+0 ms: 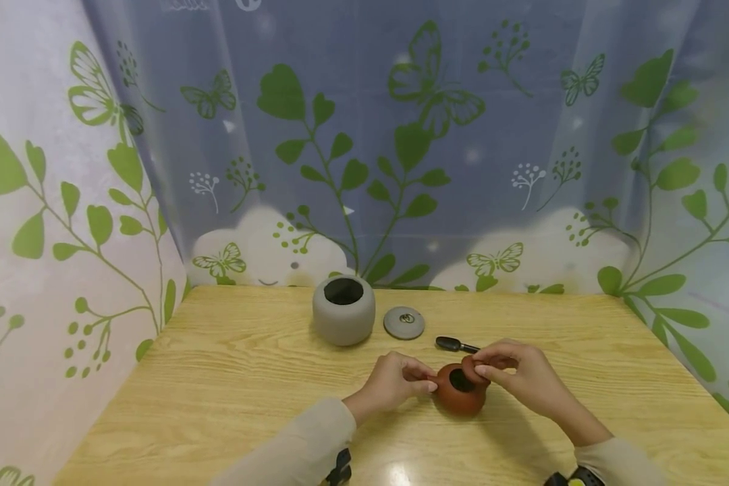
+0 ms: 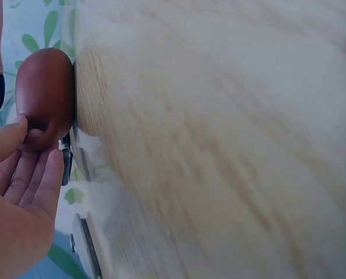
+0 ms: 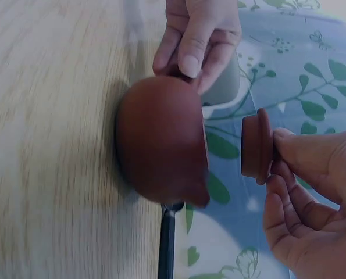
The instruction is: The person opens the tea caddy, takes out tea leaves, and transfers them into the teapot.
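Note:
A reddish-brown clay teapot (image 1: 460,401) stands on the wooden table with its dark opening showing. My left hand (image 1: 395,383) pinches the teapot's handle between thumb and fingers, seen also in the left wrist view, where the round body (image 2: 45,87) is side-on. By its knob, my right hand (image 1: 525,378) pinches the matching teapot lid (image 3: 257,146). A gap separates the lid from the teapot's mouth in the right wrist view; its thick inner rim faces the pot. The short spout (image 3: 199,193) points away from the left hand.
Behind the teapot lies a black-headed spoon or scoop (image 1: 448,343), partly hidden by the right hand. Farther back are a round grey jar (image 1: 343,324), uncovered, and its flat grey lid (image 1: 403,323). A patterned curtain (image 1: 364,135) hangs along the table's back edge.

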{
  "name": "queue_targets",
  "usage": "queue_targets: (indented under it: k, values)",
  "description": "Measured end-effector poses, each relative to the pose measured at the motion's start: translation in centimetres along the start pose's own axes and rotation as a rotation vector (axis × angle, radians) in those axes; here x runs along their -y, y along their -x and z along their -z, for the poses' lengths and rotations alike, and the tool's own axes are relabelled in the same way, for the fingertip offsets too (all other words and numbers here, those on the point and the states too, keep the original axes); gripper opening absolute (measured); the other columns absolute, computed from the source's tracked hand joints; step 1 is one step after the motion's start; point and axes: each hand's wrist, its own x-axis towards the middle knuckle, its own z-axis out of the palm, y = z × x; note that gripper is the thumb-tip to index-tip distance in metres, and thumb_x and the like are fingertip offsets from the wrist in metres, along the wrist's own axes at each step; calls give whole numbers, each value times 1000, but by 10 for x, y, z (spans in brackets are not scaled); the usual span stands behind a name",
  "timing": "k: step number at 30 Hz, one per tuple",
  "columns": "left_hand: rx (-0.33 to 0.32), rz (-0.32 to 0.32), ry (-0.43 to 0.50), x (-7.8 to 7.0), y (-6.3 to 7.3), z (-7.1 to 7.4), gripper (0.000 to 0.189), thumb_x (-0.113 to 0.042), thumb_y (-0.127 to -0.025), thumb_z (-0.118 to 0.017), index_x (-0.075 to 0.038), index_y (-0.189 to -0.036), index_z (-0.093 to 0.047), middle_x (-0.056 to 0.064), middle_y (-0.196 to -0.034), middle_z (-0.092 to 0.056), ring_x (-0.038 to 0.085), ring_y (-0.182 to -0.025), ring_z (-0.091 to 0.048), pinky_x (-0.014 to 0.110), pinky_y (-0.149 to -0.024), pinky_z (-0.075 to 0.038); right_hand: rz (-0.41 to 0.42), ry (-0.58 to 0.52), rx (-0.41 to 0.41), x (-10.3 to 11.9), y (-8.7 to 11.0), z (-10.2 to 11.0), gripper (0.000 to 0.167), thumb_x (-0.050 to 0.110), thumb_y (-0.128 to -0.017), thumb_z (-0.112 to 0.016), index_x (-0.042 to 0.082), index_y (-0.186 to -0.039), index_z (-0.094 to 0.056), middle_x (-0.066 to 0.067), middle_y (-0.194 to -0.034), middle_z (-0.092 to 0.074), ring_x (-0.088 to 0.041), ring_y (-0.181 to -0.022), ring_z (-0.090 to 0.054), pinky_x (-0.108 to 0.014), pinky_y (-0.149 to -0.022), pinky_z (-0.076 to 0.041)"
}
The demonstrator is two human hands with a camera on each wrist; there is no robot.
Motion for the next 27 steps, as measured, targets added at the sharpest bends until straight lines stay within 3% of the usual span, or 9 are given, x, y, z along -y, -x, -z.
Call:
queue_targets:
  k: [13,27]
  values:
    - [2,-15,-14,1,-1,0,11,-14,-81,-78,-10,-92,-78,-2,-81,-74,2,-69,-65,19,-65,-51,27,51,88,8,-6,-16,10,13,-86,-72,14,-95,-73,4,-92,-64,-4,-76,-57,-26,-68,-52]
    - [8,-4,-19,1,-1,0,11,-14,-82,-77,-10,-92,-78,-2,-82,-74,3,-71,-66,18,-66,-51,30,112,81,2,-6,-22,11,13,-85,-73,12,-96,-73,5,-89,-63,-3,-73,-55,-23,-66,-51]
